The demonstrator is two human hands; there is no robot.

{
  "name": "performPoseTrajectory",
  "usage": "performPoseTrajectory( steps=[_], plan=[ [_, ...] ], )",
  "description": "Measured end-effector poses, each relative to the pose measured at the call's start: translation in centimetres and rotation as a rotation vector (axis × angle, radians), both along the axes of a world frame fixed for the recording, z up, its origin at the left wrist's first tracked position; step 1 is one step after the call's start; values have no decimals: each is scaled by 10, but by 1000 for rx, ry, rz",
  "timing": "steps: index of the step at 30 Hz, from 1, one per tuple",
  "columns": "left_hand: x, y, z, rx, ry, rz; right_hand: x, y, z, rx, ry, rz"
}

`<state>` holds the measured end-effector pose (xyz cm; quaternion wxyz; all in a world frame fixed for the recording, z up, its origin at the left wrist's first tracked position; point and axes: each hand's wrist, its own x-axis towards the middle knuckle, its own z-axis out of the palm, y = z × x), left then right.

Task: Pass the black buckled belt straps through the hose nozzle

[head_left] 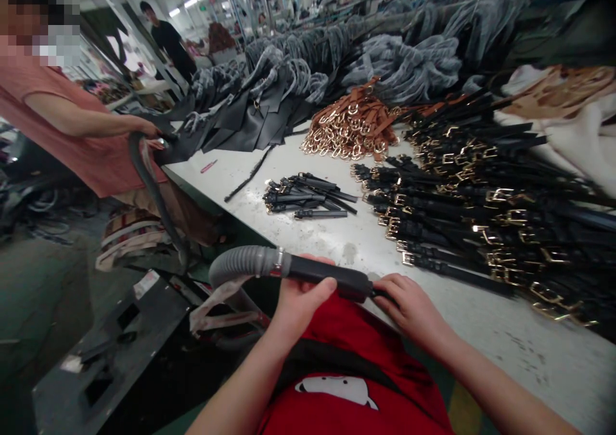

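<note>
My left hand is wrapped round the black handle of a tool, its thumb lying along the side. A grey corrugated hose joins the handle at a metal clamp and curves down to the left. At the handle's other end, my right hand pinches a narrow black strap against the tip; most of that piece is hidden by the fingers. Beyond the hands, a small pile of short black straps lies on the white table, with one strap apart in front.
Black buckled straps are heaped at the right, brown ones with gold buckles behind. Flat black leather pieces lie farther back. A co-worker in a pink top stands left. A dark machine sits below the table edge.
</note>
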<state>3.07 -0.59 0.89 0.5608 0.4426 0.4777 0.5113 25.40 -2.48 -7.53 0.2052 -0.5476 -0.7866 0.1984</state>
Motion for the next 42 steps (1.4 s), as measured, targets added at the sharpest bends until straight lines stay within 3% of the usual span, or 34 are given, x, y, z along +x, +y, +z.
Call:
performPoseTrajectory(
  steps=[2, 8, 14, 18, 21, 27, 30, 34, 38, 42],
  plan=[
    [1, 2, 0, -16, 21, -17, 0, 0, 0, 1, -8, 0],
    [-12, 10, 2, 23, 36, 103, 0, 0, -1, 41, 16, -24],
    [0, 2, -2, -25, -63, 51, -1, -2, -2, 58, -13, -28],
    [-19, 4, -3, -22, -55, 144, -1, -3, -4, 95, -78, -100],
    [-38, 4, -3, -10, -64, 188, -1, -3, 0, 32, -128, -155],
    [-51, -1, 3, -35, -180, 261, 7, 4, 19, -147, -55, -57],
    [-56, -1, 8, -84, -189, 329, 33, 24, 27, -106, 19, -126],
    [-62, -1, 14, -131, -236, 386, 91, 77, 43, 56, -58, -280],
    [-66, -2, 16, -146, -272, 410, 134, 132, 57, 101, -307, -276],
    [-73, -2, 15, -155, -310, 423, 131, 158, 68, 263, -681, -255]
  ],
)
